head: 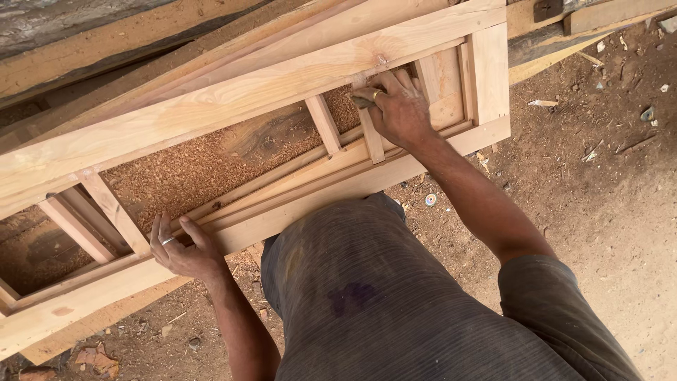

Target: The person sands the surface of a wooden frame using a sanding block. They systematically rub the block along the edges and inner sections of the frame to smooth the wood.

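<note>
The right hand [398,106] reaches to the far right part of the wooden frame [282,85] and pinches a small dark piece [362,102] against a short upright bar [369,134]. It may be a little tool, but it is too small to tell. The left hand [185,248] lies open and flat, pressing on the near rail [296,204] at the left.

The frame could slide if the left hand lifts. The fingers could get a splinter from the rough wood. The sawdust [183,169] under the frame could make things slip.

No boxes, labels or signs show, only a small round white thing [430,200] on the dirt ground [599,183].
</note>
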